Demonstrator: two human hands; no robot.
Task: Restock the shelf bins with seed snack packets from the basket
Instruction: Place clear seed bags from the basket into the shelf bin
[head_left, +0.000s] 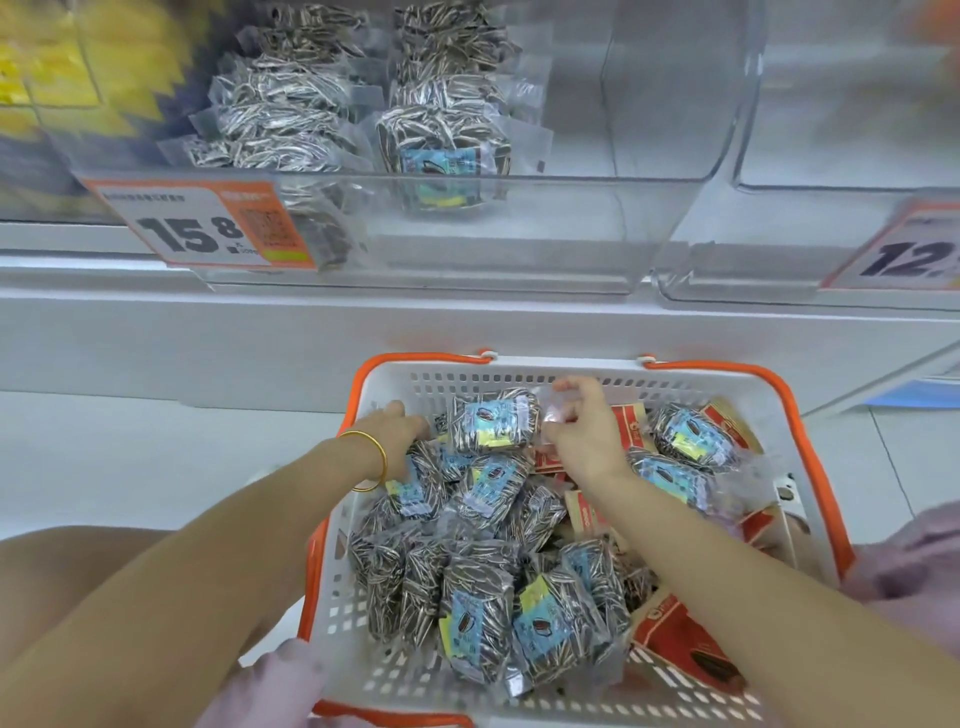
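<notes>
A white basket (524, 370) with orange handles sits in front of me, full of clear sunflower seed packets with blue labels. Both hands are down inside it. My right hand (582, 434) pinches the clear edge of one seed packet (493, 420) at the basket's far side. My left hand (402, 434), with a gold bangle at the wrist, reaches in beside that packet's left end; its fingers are partly hidden among the packets. Above, a clear shelf bin (519, 228) holds two rows of the same seed packets (441, 140) on its left half.
Red and tan packets (675, 639) lie under the seed packets on the basket's right side. An orange price tag (202, 226) hangs on the bin's front. A second clear bin (831, 130) stands to the right with its own tag (904, 254). White shelf ledge runs below.
</notes>
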